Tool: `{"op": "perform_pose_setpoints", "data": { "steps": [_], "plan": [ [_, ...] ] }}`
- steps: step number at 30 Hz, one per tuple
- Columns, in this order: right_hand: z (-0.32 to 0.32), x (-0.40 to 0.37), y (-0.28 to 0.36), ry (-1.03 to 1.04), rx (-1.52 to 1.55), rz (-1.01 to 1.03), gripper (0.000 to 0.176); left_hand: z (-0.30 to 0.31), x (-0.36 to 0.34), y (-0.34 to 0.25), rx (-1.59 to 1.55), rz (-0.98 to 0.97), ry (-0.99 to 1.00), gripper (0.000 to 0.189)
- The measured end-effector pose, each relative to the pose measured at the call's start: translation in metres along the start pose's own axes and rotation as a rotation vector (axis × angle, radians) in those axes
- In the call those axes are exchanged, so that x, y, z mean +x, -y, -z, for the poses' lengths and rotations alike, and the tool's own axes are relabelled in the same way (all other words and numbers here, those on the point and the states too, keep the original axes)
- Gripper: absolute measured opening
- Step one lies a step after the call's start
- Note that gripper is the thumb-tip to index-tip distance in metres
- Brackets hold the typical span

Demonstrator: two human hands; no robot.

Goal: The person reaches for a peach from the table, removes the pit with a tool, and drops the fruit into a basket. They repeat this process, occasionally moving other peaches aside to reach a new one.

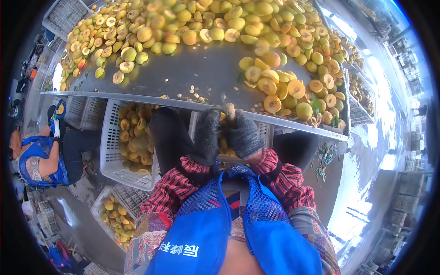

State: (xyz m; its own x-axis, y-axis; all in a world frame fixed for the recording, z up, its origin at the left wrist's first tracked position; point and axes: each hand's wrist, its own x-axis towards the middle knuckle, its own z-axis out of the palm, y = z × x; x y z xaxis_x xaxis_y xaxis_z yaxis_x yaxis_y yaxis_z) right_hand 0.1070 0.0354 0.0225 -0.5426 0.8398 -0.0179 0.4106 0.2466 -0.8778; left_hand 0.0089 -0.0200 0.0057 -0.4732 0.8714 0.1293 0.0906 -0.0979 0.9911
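My left hand (207, 133), in a dark glove, is closed at the table's front edge, above a crate between my knees. Beside it on the right, my right hand (243, 134), in a grey glove, is wrapped round a small tool with a wooden handle (229, 111). What my left hand holds, if anything, is hidden. Halved yellow fruit (273, 87) lies on the metal table (183, 73) beyond my hands, with small pits (196, 95) scattered near the edge. More fruit shows in the crate below my hands.
A white crate of fruit (110, 151) stands left of my knees, with another crate (98, 208) below it. Whole and halved fruit (146, 34) covers the table's far side. At the left a person in a blue vest (57, 158) sits. Leaves (324, 160) lie on the floor at right.
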Motion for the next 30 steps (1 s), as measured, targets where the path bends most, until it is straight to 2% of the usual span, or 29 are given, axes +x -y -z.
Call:
{"op": "perform_pose_setpoints", "data": {
  "steps": [2,3,4,5,6,7,8,9,11,18,20,21,23,24,25,26,27,29,30],
  "plan": [
    [0.000,0.002,0.000,0.050,0.052,-0.048,0.023,-0.002,-0.001,0.009,0.025,-0.060,-0.065,0.023],
    [-0.001,0.003,0.003,0.067,-0.116,0.106,0.023,-0.004,-0.001,0.014,0.025,-0.057,-0.065,0.023],
    [0.000,0.004,0.005,0.083,-0.283,0.263,0.024,-0.007,0.003,0.018,-0.495,0.165,-0.055,0.022],
    [-0.001,0.003,0.004,0.083,-0.283,0.263,0.024,-0.009,0.005,0.022,-1.013,0.388,-0.042,0.021],
    [-0.003,-0.001,0.001,0.160,-0.237,0.212,0.025,-0.003,0.006,0.026,-1.013,0.387,-0.043,0.021],
    [-0.005,-0.005,-0.001,0.239,-0.190,0.160,0.027,0.009,0.006,0.031,-0.925,0.329,0.062,0.020],
    [-0.001,-0.010,0.002,0.202,-0.134,0.260,0.026,0.016,0.005,0.034,-0.837,0.273,0.160,0.020],
    [0.002,-0.015,-0.001,0.211,-0.135,0.260,0.026,0.016,0.007,0.021,-0.840,0.273,0.151,0.020],
    [0.007,-0.023,-0.007,0.284,0.166,-0.145,0.025,0.020,0.014,-0.008,0.170,-0.088,0.142,0.024],
    [-0.001,-0.034,-0.016,0.284,-0.041,-0.108,0.030,0.012,0.009,-0.003,0.029,-0.009,0.126,0.026],
    [-0.001,-0.034,-0.013,0.256,-0.039,-0.088,0.029,0.011,0.008,-0.007,-0.281,0.140,0.145,0.028],
    [-0.001,-0.033,-0.012,0.227,-0.040,-0.072,0.029,0.010,0.008,-0.005,-0.280,0.141,0.144,0.028],
    [-0.009,-0.032,-0.021,0.204,-0.092,-0.039,0.030,0.008,0.010,0.003,-1.045,0.506,0.077,0.029],
    [-0.013,-0.032,-0.025,0.180,-0.143,-0.005,0.030,0.008,0.009,0.007,-1.045,0.507,0.077,0.029],
    [-0.015,-0.032,-0.028,0.181,-0.143,-0.006,0.030,0.007,0.008,0.011,-0.676,0.311,0.113,0.028],
    [-0.015,-0.032,-0.028,0.236,-0.182,-0.034,0.041,0.007,0.007,0.013,-0.306,0.117,0.145,0.027],
    [-0.015,-0.032,-0.027,0.291,-0.222,-0.062,0.055,0.006,0.005,0.013,-0.306,0.118,0.145,0.027],
    [-0.010,-0.031,-0.017,0.354,-0.260,-0.015,0.057,0.005,0.001,0.013,-0.009,0.007,0.039,0.024],
    [-0.007,-0.030,-0.012,0.415,-0.297,0.035,0.058,0.004,0.002,0.014,-0.009,0.008,0.039,0.024]
  ]
}}
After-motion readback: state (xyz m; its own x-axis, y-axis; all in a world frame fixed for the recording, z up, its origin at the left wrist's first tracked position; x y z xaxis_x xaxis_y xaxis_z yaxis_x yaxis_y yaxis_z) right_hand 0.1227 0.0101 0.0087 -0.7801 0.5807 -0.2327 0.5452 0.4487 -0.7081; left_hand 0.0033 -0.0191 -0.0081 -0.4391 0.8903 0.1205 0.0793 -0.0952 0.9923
